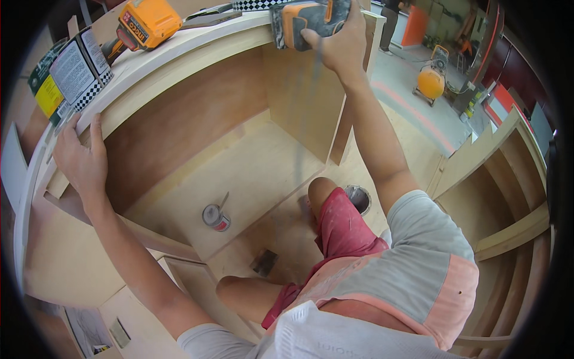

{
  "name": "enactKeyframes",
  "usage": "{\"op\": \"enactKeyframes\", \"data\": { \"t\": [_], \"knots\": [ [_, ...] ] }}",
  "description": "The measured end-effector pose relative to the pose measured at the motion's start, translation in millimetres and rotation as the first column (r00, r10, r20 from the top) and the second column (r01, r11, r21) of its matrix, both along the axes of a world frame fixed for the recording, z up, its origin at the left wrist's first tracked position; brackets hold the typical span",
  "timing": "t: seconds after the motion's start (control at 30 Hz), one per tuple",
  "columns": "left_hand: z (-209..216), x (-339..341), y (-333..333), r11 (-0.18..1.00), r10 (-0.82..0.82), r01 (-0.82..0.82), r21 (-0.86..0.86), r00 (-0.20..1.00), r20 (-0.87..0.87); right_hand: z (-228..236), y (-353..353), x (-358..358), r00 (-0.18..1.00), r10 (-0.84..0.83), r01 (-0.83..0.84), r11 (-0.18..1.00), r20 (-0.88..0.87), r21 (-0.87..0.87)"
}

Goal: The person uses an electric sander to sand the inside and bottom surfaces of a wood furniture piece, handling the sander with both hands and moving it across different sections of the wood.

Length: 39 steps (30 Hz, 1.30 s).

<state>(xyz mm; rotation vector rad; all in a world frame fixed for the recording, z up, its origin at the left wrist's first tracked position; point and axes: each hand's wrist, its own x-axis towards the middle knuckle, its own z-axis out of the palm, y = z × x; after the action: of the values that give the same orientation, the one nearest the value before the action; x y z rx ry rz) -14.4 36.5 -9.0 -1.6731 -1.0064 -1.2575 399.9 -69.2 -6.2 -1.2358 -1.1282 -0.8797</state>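
My right hand (344,48) is wrapped round a dusty orange-and-black power sander (296,27). The sander lies against the front edge (224,37) of a curved, unfinished wooden cabinet, near its right end. At the left, my left hand (81,152) grips the same cabinet edge, fingers over the top and thumb on the front face. Just beyond those fingers stand a checker-banded tin (75,72) and a green-and-yellow container (45,90). An orange cordless power tool (146,24) rests on the top between my hands.
Inside the cabinet, a small opened can (215,217) with a stick in it stands on the wooden floor panel. An upright divider (302,96) is below the sander. Wooden shelving (508,173) stands at right. Farther off are an orange tank machine (430,84) and another person (390,24).
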Motion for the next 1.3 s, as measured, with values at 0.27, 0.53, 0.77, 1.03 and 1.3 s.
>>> {"op": "enactKeyframes", "data": {
  "t": [0.27,0.53,0.77,1.03,1.3],
  "knots": [
    [-5.1,-5.9,5.3,1.0,0.006,-0.006,0.012,1.0,0.002,8.1,-0.2,-40.6,0.996,0.022,-0.02,1.0,0.083,-0.02],
    [-2.3,-4.6,4.4,0.999,-0.051,0.051,-0.014,0.999,0.009,-5.0,-3.1,-19.4,0.993,0.043,-0.039,0.999,0.111,-0.034],
    [-5.2,-7.7,5.4,1.0,-0.024,0.024,-0.001,1.0,-0.003,-4.3,1.4,-16.5,0.999,0.046,-0.046,0.999,0.012,-0.022],
    [-6.7,-10.0,8.4,0.999,-0.03,0.03,0.021,1.0,-0.008,-5.3,-1.8,-16.9,0.98,0.031,-0.022,0.999,0.199,-0.046],
    [-7.7,-4.8,12.5,0.997,-0.061,0.062,0.04,0.998,-0.01,-10.3,-1.0,-13.0,0.991,-0.033,0.03,0.999,0.132,0.025]
  ]
}}
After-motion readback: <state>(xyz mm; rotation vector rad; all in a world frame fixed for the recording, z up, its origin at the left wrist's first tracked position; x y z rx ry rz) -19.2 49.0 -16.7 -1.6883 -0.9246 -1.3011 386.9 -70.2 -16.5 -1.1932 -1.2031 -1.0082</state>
